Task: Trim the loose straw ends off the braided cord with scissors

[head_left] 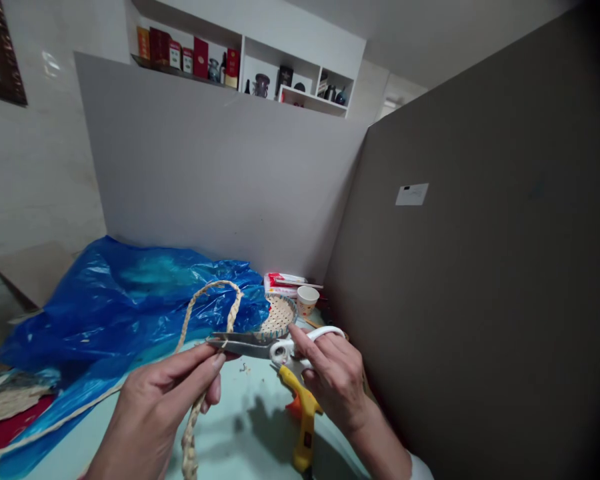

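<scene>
Between thumb and fingers, my left hand (167, 393) pinches a braided straw cord (189, 437). The cord loops upward above that hand, and a length trails off to the lower left. My right hand (337, 373) grips a pair of scissors (282, 351) by their white handles. The blades lie across the cord close to my left fingertips, slightly apart; whether they have cut into it I cannot tell. Below the scissors, a yellow glue gun (306, 427) rests on the pale green tabletop (240, 440).
A crumpled blue plastic bag (155, 287) covers the left and back of the table. Behind the scissors stand a woven basket (279, 316) and a paper cup (307, 300). Grey panels (220, 167) rise at the back and right. Small scraps lie near the middle.
</scene>
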Demonstrator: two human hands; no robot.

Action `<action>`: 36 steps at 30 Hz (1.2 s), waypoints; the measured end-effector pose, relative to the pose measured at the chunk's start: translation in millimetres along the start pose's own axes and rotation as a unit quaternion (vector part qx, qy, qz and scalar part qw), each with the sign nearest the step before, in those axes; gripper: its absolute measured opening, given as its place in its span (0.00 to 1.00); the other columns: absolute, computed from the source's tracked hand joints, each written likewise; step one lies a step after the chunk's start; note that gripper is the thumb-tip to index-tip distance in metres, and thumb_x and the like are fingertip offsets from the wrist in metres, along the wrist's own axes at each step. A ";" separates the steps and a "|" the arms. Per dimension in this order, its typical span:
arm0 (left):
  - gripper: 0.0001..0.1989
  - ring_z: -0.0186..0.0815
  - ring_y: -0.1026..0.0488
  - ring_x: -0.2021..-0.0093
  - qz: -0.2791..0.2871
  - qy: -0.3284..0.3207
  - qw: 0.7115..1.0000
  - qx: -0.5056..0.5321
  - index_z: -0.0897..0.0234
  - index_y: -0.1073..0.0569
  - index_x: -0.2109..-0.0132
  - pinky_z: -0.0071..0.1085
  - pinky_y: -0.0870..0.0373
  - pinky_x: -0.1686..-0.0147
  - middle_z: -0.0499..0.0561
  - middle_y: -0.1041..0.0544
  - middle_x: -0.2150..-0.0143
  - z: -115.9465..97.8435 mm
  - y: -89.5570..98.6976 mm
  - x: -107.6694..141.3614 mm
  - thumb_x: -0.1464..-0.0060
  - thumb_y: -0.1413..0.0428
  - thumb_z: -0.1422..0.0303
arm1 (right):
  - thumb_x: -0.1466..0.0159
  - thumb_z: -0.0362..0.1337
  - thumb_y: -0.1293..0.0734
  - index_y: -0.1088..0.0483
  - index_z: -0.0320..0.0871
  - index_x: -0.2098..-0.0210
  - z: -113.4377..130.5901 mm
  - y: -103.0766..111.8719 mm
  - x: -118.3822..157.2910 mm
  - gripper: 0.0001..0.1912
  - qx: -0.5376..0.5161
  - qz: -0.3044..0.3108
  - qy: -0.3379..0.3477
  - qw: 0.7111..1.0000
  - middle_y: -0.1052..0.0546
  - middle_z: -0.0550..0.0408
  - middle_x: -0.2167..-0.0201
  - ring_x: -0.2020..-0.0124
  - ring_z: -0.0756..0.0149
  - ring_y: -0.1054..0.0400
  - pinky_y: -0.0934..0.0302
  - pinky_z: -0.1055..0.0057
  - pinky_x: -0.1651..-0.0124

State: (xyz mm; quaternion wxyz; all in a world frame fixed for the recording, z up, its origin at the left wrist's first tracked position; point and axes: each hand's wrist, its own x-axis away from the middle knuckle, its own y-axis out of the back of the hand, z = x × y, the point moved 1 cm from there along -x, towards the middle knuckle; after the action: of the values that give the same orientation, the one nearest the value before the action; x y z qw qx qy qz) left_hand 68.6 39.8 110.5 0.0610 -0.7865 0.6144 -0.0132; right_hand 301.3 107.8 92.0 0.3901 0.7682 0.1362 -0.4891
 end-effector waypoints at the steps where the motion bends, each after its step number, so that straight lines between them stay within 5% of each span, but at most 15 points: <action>1: 0.19 0.31 0.36 0.74 -0.005 -0.003 1.000 -0.003 0.61 0.24 0.82 0.22 0.37 0.77 0.46 0.29 0.80 1.0 -0.2 0.0 0.57 0.31 0.53 | 0.34 0.24 0.43 0.25 0.36 0.46 -0.4 -0.7 1.0 0.22 -0.006 0.001 -0.005 1.000 0.23 0.53 0.75 0.75 0.64 0.33 0.40 0.69 0.68; 6: 0.11 0.35 0.29 0.70 -0.013 0.014 1.000 0.017 0.59 0.15 0.73 0.24 0.30 0.71 0.48 0.21 0.75 8.8 0.9 -0.7 0.56 0.30 0.56 | 0.35 0.26 0.40 0.24 0.40 0.47 -4.1 -12.7 7.3 0.21 -0.105 -0.002 -0.069 0.992 0.21 0.54 0.74 0.76 0.64 0.31 0.38 0.70 0.71; 11: 0.19 0.30 0.32 0.73 -0.023 0.025 0.998 0.061 0.59 0.14 0.58 0.24 0.30 0.72 0.54 0.13 0.61 10.1 -0.9 0.9 0.56 0.29 0.55 | 0.40 0.26 0.34 0.23 0.44 0.51 -4.2 -22.4 5.1 0.19 -0.243 0.000 -0.219 0.945 0.18 0.55 0.68 0.73 0.67 0.27 0.35 0.74 0.69; 15: 0.23 0.31 0.32 0.73 -0.025 0.035 0.997 0.069 0.59 0.15 0.59 0.23 0.33 0.75 0.51 0.15 0.67 5.7 -5.6 6.7 0.60 0.28 0.51 | 0.42 0.30 0.29 0.22 0.45 0.56 4.1 -25.0 -1.3 0.15 -0.389 0.023 -0.364 0.846 0.20 0.58 0.69 0.71 0.67 0.29 0.35 0.73 0.68; 19: 0.21 0.28 0.36 0.76 -0.019 0.030 0.999 0.041 0.57 0.15 0.62 0.21 0.35 0.77 0.46 0.19 0.72 1.8 -9.5 12.8 0.59 0.29 0.50 | 0.49 0.36 0.21 0.23 0.45 0.59 16.0 -25.2 -9.7 0.18 -0.528 0.026 -0.486 0.696 0.19 0.57 0.70 0.72 0.67 0.29 0.34 0.73 0.68; 22: 0.18 0.29 0.38 0.77 0.007 0.014 1.000 -0.018 0.55 0.16 0.65 0.23 0.35 0.76 0.46 0.19 0.71 1.1 -10.2 14.3 0.58 0.31 0.48 | 0.53 0.38 0.17 0.26 0.45 0.58 23.7 -19.3 -19.0 0.25 -0.600 0.031 -0.525 0.603 0.19 0.58 0.73 0.74 0.68 0.27 0.35 0.76 0.72; 25: 0.16 0.33 0.34 0.75 0.011 -0.017 0.991 -0.131 0.52 0.16 0.68 0.24 0.33 0.75 0.46 0.18 0.71 2.9 -9.4 14.4 0.53 0.36 0.46 | 0.52 0.40 0.17 0.27 0.45 0.57 29.1 -11.0 -28.6 0.26 -0.645 0.001 -0.532 0.548 0.18 0.57 0.71 0.70 0.68 0.24 0.35 0.78 0.71; 31: 0.10 0.37 0.27 0.74 -0.004 -0.062 0.967 -0.248 0.47 0.17 0.69 0.28 0.26 0.63 0.42 0.16 0.72 13.6 -10.2 15.4 0.51 0.39 0.52 | 0.53 0.39 0.16 0.30 0.43 0.60 32.1 -5.4 -35.5 0.26 -0.678 -0.049 -0.544 0.492 0.19 0.58 0.73 0.74 0.72 0.26 0.36 0.80 0.73; 36: 0.10 0.39 0.17 0.61 -0.073 -0.128 0.946 -0.290 0.45 0.17 0.61 0.25 0.23 0.60 0.39 0.12 0.59 22.3 -9.6 18.7 0.50 0.37 0.53 | 0.53 0.39 0.16 0.31 0.43 0.60 30.2 -4.1 -35.3 0.28 -0.674 -0.061 -0.545 0.496 0.22 0.61 0.76 0.76 0.74 0.30 0.39 0.80 0.74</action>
State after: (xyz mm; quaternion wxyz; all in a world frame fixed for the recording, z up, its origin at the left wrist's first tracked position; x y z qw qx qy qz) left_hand 84.6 25.8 88.5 -0.0924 -0.8080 0.5195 0.2621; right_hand 262.3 94.4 113.8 0.7554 -0.1567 0.2309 -0.5928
